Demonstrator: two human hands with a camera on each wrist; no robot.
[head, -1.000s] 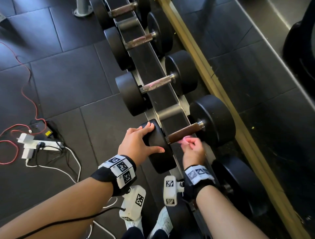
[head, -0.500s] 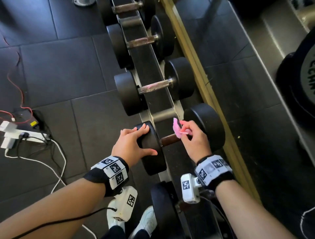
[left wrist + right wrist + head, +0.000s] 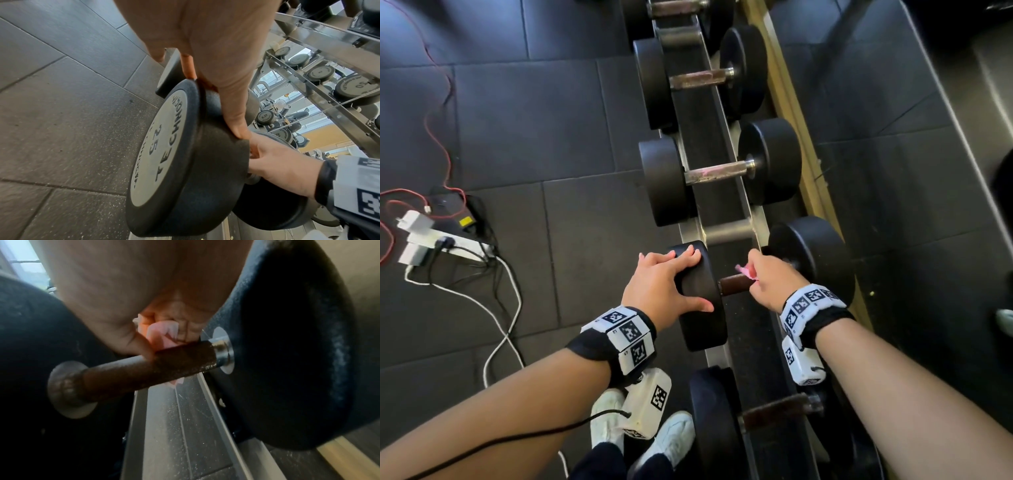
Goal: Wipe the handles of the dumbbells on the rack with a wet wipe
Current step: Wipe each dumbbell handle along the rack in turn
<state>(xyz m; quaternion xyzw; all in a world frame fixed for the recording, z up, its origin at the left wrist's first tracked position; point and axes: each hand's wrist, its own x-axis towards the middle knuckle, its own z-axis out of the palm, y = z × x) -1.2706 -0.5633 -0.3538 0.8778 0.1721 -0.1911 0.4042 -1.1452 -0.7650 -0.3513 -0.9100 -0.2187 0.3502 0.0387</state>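
Observation:
A black dumbbell with a rusty brown handle (image 3: 732, 285) lies across the rack. My left hand (image 3: 662, 286) grips its left weight head (image 3: 702, 301), fingers over the rim and thumb on the inner face. In the left wrist view that head (image 3: 164, 154) is marked 25, and my left hand (image 3: 216, 65) lies over it from above. My right hand (image 3: 767, 279) is wrapped over the handle's right part, holding a pink wet wipe (image 3: 743, 270) against it. The right wrist view shows the wipe (image 3: 162, 334) bunched between my right hand (image 3: 123, 296) and the handle (image 3: 133, 373), close to the right weight head (image 3: 287, 345).
Several more dumbbells sit along the rack, one farther (image 3: 717, 171) and one nearer (image 3: 774, 411). A metal crossbar (image 3: 726, 233) joins the rails. A power strip (image 3: 445, 243) with cables lies on the floor at left. A yellow ledge (image 3: 815, 192) runs along the right. My shoes (image 3: 674, 442) are below.
My right hand has brought the pink wipe down from above the bar and closed over the handle near its right end. My left hand has kept its hold on the left weight head.

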